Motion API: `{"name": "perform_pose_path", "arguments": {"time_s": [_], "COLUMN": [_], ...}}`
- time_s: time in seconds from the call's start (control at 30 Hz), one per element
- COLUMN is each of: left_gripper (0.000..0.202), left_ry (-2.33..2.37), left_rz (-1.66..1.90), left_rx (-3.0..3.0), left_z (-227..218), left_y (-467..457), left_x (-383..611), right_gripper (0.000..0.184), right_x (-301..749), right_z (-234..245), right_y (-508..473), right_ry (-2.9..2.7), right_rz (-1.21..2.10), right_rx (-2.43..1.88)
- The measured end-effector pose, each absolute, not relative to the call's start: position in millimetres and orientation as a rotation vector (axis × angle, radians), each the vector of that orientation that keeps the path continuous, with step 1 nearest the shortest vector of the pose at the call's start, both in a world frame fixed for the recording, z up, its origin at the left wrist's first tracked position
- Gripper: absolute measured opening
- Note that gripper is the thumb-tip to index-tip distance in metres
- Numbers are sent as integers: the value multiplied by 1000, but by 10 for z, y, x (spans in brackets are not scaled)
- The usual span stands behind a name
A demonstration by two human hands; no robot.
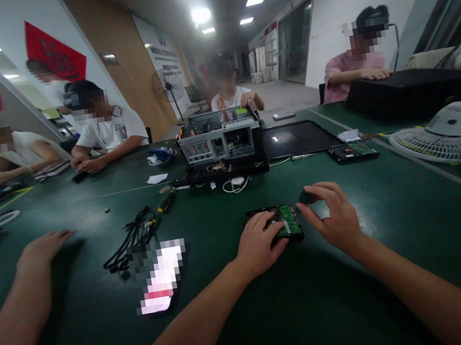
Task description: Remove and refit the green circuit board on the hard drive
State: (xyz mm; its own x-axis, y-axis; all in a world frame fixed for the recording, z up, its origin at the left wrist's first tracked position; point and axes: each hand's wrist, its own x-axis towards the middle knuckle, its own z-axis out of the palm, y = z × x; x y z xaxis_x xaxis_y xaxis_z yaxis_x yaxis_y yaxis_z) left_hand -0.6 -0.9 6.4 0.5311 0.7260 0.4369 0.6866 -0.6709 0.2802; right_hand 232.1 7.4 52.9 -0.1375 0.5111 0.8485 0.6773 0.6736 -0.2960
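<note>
A hard drive (291,222) lies on the green table with its green circuit board facing up. My left hand (259,239) holds it from the left, fingers across its top and thumb along the near edge, covering much of the board. Just beyond the drive's right end is my right hand (332,214), its thumb and forefinger curled toward each other around a small dark thing (304,196) that I cannot make out.
An opened computer case (220,141) stands ahead, near a dark panel (300,138) and another drive (353,152). Left of me are a screwdriver (167,201), black cables (133,239), a phone (163,275) and another person's arm (32,282). White fan parts (432,138) lie right.
</note>
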Motion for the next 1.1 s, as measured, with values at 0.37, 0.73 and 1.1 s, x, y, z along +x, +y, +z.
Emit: {"name": "perform_pose_path", "arguments": {"time_s": [0.37, 0.73, 1.1], "left_gripper": [39, 39, 40], "left_ry": [1245, 1232, 1234], "left_rz": [789, 802, 787], "left_rx": [2677, 2677, 2672], "left_z": [92, 122, 84], "left_y": [-20, -30, -13], "left_x": [-14, -15, -21], "right_gripper": [43, 44, 51], "right_x": [2344, 2342, 2349], "right_z": [574, 579, 415], "right_y": [63, 67, 133], "right_ry": [-1823, -1795, -1741], "right_rz": [-186, -217, -57], "right_rx": [-996, -988, -915]}}
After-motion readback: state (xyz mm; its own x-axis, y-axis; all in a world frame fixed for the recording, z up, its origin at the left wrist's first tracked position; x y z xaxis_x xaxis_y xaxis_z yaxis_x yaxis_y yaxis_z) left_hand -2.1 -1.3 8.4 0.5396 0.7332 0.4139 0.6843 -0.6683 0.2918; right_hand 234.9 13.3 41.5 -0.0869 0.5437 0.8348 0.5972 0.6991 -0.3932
